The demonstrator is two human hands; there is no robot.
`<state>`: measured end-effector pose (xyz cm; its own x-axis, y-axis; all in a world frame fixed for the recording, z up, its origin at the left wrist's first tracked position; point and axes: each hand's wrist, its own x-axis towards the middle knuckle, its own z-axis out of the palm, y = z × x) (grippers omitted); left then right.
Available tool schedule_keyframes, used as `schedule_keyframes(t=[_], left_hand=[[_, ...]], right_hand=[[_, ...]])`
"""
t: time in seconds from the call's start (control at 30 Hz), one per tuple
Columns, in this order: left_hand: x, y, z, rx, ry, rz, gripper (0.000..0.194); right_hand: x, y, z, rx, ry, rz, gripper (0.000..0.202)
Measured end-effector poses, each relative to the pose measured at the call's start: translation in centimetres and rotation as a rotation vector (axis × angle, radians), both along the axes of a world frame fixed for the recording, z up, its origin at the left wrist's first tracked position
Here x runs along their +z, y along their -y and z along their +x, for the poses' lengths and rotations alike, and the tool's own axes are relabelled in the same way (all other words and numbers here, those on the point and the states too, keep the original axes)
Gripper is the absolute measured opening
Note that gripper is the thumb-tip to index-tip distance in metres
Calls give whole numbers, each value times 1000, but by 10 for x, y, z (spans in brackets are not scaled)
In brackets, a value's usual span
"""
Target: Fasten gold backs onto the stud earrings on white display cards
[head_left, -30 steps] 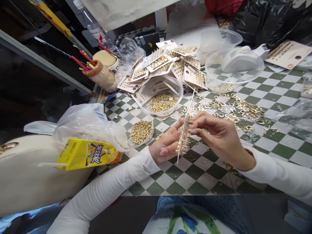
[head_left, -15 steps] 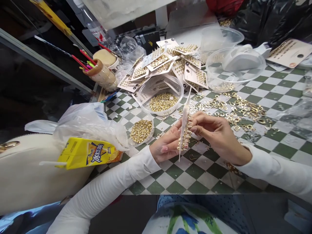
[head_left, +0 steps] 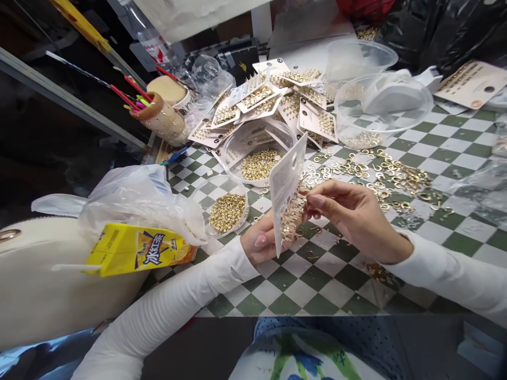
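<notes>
My left hand (head_left: pixel 258 240) grips an earring card (head_left: pixel 285 177) that stands nearly upright over the table, its pale face turned partly towards me. Rows of gold earrings (head_left: pixel 292 214) stick out from the card's right side. Close against them, the thumb and fingers of my right hand (head_left: pixel 352 219) are pinched together; whatever small piece sits between them is hidden. Behind the card is a clear tub (head_left: pixel 226 158) of tiny gold pieces, and left of it a shallow clear dish (head_left: pixel 246 214) with more. Loose gold hook-shaped pieces (head_left: pixel 400 177) lie scattered beyond my right hand.
Filled earring cards (head_left: pixel 253 100) are heaped at the back. Clear tubs (head_left: pixel 420 113) stand at the back right. On the left are a yellow drink carton (head_left: pixel 134 250) with a straw, a plastic bag (head_left: pixel 130 195), a cream bag (head_left: pixel 51 264) and a pen cup (head_left: pixel 166 121).
The card has turned from edge-on to show more of its pale face, and its lower end has shifted left. My right hand stays pinched by the earrings.
</notes>
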<state>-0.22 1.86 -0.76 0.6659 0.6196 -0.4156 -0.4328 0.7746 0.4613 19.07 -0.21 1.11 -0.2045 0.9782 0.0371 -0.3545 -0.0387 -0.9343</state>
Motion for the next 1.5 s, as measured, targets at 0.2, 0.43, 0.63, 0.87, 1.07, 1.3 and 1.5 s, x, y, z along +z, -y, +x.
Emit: schedule_keyframes(t=[0.2, 0.43, 0.63, 0.87, 1.07, 1.3, 1.5], left_hand=[[-1, -1, 1, 19, -13, -67, 18], [1, -1, 1, 16, -16, -26, 16], [2, 0, 1, -29, 16, -15, 23], [3, 0, 1, -20, 27, -18, 28], [4, 1, 2, -51, 115, 60, 27], [4, 0, 3, -64, 128, 141, 24], [13, 0, 8, 12, 81, 55, 28]], right_hand=[[4, -1, 1, 32, 39, -4, 9], [4, -1, 0, 27, 48, 3, 9], [4, 0, 0, 8, 63, 25, 8], [4, 1, -2, -5, 56, 20, 10], [5, 1, -2, 7, 33, 18, 10], [4, 3, -2, 12, 38, 40, 10], [-2, 1, 0, 22, 101, 56, 8]])
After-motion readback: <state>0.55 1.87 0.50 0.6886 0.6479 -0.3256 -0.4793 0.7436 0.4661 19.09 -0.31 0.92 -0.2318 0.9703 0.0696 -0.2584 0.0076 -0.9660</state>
